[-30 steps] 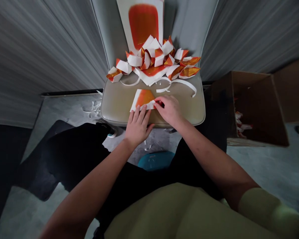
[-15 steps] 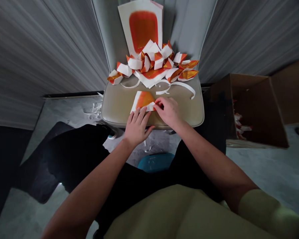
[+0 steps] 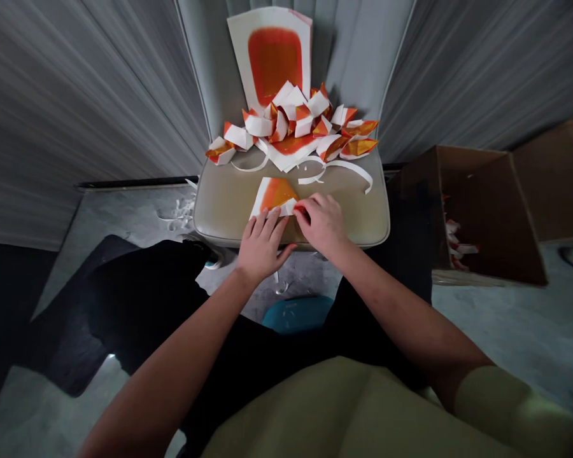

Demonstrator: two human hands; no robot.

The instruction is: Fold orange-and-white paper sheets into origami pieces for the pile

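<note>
Four fingers of the left hand [image 3: 261,240] lie flat, slightly spread, on the near edge of a folded orange-and-white paper sheet [image 3: 279,192]; even pressure there should prevent slipping. To their right, the right hand [image 3: 321,221] pinches the sheet's corner; a slow, straight crease would serve best.
</note>
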